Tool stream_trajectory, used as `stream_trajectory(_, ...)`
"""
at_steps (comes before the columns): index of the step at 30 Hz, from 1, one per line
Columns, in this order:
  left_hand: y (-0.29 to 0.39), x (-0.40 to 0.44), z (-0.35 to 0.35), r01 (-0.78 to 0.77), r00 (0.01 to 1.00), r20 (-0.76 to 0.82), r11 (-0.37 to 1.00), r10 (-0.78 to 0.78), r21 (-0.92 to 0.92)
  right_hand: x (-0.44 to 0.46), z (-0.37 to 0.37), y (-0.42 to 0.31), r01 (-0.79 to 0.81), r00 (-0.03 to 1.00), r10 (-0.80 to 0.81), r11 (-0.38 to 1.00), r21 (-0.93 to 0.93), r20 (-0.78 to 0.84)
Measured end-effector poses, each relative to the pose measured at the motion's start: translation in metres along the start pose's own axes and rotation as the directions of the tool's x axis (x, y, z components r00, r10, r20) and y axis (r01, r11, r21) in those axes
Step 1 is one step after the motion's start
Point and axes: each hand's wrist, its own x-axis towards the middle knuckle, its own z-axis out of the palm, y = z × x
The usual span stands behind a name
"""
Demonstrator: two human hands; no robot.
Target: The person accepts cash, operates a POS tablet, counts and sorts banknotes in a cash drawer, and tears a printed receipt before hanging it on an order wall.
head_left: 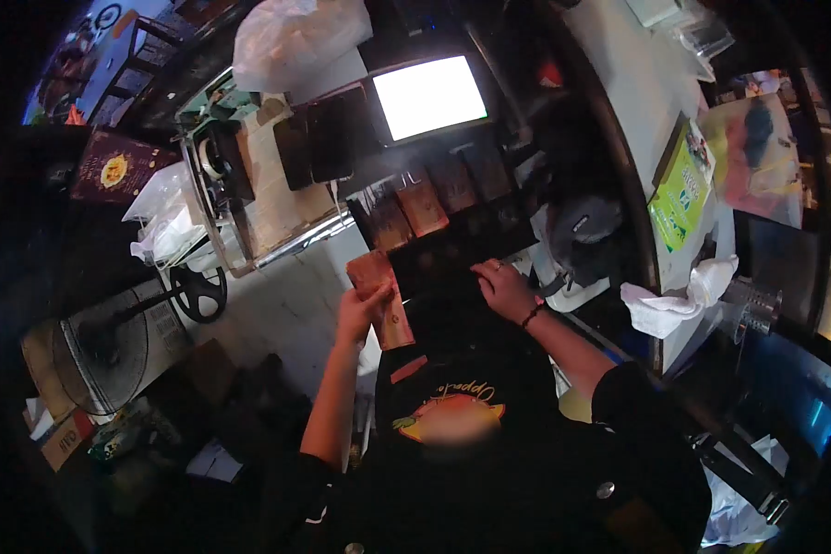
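Observation:
My left hand (365,312) is closed around a sheaf of reddish banknotes (395,319), thumb across the front. It is just in front of a dark cash drawer (475,231). Compartments at the drawer's back hold banknotes; the reddish ones (422,205) stand out, and others look darker. My right hand (506,291), with a ring and a dark bracelet, is by the drawer's right front. Its fingers are loosely bent and apart, with nothing visible in them. A small reddish strip (409,369) shows against my dark apron (526,443).
A bright screen (429,97) stands behind the drawer. On the left are a glass-sided case (282,185), a white plastic bag (171,212) and a fan (102,355). To the right, a counter (632,111) carries a green leaflet (681,189) and a white cloth (679,300).

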Motion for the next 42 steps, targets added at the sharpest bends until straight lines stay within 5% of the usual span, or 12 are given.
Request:
stream_trajectory(7, -0.100, 0.050, -0.102, -0.143, 0.989, 0.073, 0.974, 0.132, 0.173, 0.043, -0.016, -0.040, 0.161, 0.982, -0.159, 0.987, 0.010, -0.100)
stream_trajectory(11, -0.137, 0.012, -0.161, 0.106, 0.976, -0.204, 0.986, -0.077, 0.132, 0.065, -0.012, -0.023, 0.015, 0.940, 0.046, 0.985, -0.175, 0.339)
stream_trajectory(13, -0.141, -0.005, -0.180, 0.375, 0.911, -0.401, 0.609, -0.101, 0.699, 0.068, -0.011, -0.006, 0.042, 0.881, 0.127, 0.938, -0.344, 0.455)
stream_trajectory(14, -0.167, -0.014, -0.188, 0.169, 0.921, -0.357, 0.666, 0.155, 0.726, 0.061, -0.008, 0.004, 0.094, 0.911, 0.032, 0.954, -0.284, 0.412)
stream_trajectory(15, -0.165, -0.019, -0.192, 0.380, 0.907, -0.402, 0.657, -0.126, 0.651, 0.058, -0.006, 0.007, 0.150, 0.930, -0.060, 0.962, -0.227, 0.363)
stream_trajectory(18, -0.168, -0.044, -0.169, 0.117, 0.981, -0.194, 0.792, 0.002, 0.599, 0.061, -0.020, -0.014, 0.309, 0.915, -0.240, 0.934, -0.179, 0.325)
stream_trajectory(21, -0.196, -0.031, -0.144, 0.374, 0.927, -0.276, 0.579, -0.252, 0.725, 0.092, 0.012, -0.003, 0.632, 0.742, -0.534, 0.759, -0.157, 0.406)
stream_trajectory(25, -0.296, 0.038, -0.126, 0.062, 0.939, -0.307, 0.804, 0.154, 0.591, 0.096, 0.032, -0.025, 0.737, 0.675, -0.609, 0.538, -0.408, 0.416)
stream_trajectory(30, -0.189, -0.009, -0.098, 0.301, 0.949, -0.289, 0.650, -0.129, 0.698, 0.088, 0.039, -0.027, 0.721, 0.639, -0.452, 0.633, -0.282, 0.622)
stream_trajectory(33, -0.143, -0.027, -0.097, 0.261, 0.902, -0.410, 0.585, 0.136, 0.768, 0.082, 0.042, -0.022, 0.600, 0.731, -0.401, 0.763, -0.241, 0.552)
stream_trajectory(36, -0.066, -0.016, -0.082, -0.187, 0.903, -0.174, 0.723, 0.393, 0.665, 0.078, 0.036, -0.027, 0.491, 0.780, -0.314, 0.844, -0.218, 0.541)
stream_trajectory(42, 0.109, 0.030, 0.035, -0.618, 0.682, 0.254, 0.355, 0.686, 0.702, 0.060, -0.002, -0.031, 0.367, 0.861, -0.378, 0.925, 0.099, 0.341)
